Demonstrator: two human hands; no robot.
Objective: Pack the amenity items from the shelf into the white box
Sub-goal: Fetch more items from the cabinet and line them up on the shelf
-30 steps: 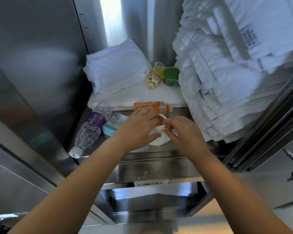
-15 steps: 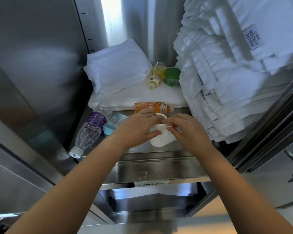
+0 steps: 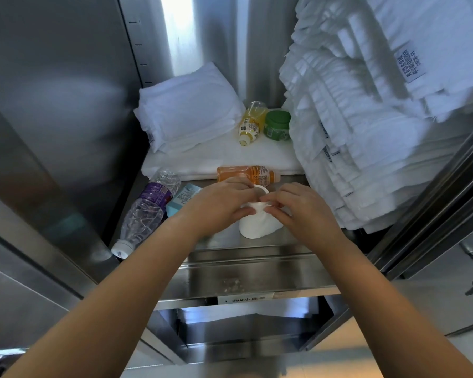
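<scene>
White box [image 3: 257,227] — left hand [image 3: 219,207], right hand [image 3: 302,211] in pinch at rim

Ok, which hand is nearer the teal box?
Left. The left hand lies just right of the teal box, covering its edge; the right hand is farther right, beyond the white container.

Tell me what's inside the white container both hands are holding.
At the mouth of the white container only a pale inner wall shows; the left hand and right hand pinch its rim and cover the rest.
</scene>
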